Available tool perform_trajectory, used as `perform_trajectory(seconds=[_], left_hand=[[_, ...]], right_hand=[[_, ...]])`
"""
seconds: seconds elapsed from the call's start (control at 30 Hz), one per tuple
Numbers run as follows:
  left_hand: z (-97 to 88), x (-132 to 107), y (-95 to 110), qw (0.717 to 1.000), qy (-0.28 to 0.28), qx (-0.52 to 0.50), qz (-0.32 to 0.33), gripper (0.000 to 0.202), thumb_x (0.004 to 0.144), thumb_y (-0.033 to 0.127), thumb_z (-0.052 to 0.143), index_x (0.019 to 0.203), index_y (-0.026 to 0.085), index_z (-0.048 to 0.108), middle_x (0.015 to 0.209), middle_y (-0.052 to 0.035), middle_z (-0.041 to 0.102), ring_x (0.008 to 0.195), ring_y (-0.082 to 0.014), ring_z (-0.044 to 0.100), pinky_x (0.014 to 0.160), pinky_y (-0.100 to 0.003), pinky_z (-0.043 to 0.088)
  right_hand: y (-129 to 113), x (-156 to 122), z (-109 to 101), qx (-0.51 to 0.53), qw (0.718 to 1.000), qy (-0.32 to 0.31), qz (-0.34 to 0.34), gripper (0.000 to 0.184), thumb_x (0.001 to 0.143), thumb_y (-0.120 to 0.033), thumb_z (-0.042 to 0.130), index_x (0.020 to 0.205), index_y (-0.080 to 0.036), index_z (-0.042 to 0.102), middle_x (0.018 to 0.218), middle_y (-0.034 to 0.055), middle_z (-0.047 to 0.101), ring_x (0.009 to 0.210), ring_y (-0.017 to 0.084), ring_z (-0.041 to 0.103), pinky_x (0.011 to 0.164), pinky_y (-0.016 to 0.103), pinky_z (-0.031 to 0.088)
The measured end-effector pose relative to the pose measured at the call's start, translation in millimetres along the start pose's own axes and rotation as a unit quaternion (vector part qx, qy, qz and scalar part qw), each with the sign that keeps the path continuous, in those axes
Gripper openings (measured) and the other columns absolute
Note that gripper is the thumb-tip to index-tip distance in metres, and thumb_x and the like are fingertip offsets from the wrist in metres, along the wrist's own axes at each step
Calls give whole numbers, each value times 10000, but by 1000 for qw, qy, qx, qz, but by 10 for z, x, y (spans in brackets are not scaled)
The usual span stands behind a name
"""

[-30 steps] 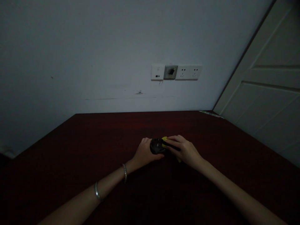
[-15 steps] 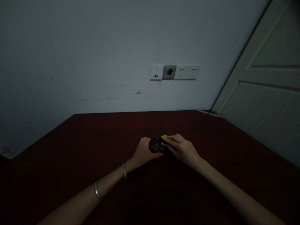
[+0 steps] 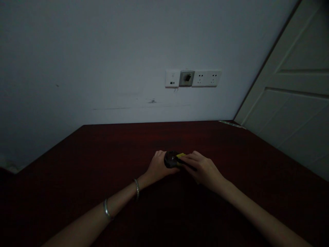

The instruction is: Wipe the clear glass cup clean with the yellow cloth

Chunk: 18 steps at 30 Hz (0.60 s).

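My left hand (image 3: 157, 168) is wrapped round a small round black object (image 3: 170, 159) resting on the dark red-brown table (image 3: 102, 161). My right hand (image 3: 203, 168) is closed on a thin dark stick-like tool, pinched between the fingers, with a bit of yellow material (image 3: 181, 155) showing by the fingertips against the black object. The light is dim and I cannot make out what the black object or the yellow piece is. Two metal bangles (image 3: 136, 188) sit on my left forearm.
The table runs back to a pale wall with a row of sockets (image 3: 192, 78). A white panelled door (image 3: 295, 103) stands at the right. A thin light strip (image 3: 230, 124) lies at the table's far right corner.
My right hand has shifted slightly down and right, covering more of the yellow piece. My left hand keeps its hold on the black object.
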<state>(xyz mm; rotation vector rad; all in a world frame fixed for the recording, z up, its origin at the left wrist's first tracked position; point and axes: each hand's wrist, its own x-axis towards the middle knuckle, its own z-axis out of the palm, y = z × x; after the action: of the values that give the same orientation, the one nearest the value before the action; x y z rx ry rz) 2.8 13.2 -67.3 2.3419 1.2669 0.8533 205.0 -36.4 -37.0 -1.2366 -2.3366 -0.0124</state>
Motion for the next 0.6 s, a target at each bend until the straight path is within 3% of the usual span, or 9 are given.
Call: perform_trajectory(seconds=[0.23,0.43,0.6], left_hand=[[30,-3,-28,1000,3,0,-2,539,561,488,791,941,175,575,936,-70,598,920,-264,532,825,-418,456],[30,4,-39,1000,-2,-4,7,498,592,508,767,927,192,578,904,-55,598,891,-254,529,793,-394,456],[46,9,-40,1000,12,11,14,440,619,499,747,879,186,577,872,-54,598,861,-246,531,760,-379,456]], right_hand=[[119,-5,18,-53,999,0,-4,294,934,-275,446,1172,-190,596,1046,74,686,863,223,570,676,341,532],[-37,-23,-9,-58,998,-16,-22,277,906,-221,489,1164,-194,587,962,65,704,795,196,576,606,280,517],[-155,-13,-1,-88,993,-20,-71,299,886,-163,498,1172,-145,584,1034,91,697,846,216,578,632,304,541]])
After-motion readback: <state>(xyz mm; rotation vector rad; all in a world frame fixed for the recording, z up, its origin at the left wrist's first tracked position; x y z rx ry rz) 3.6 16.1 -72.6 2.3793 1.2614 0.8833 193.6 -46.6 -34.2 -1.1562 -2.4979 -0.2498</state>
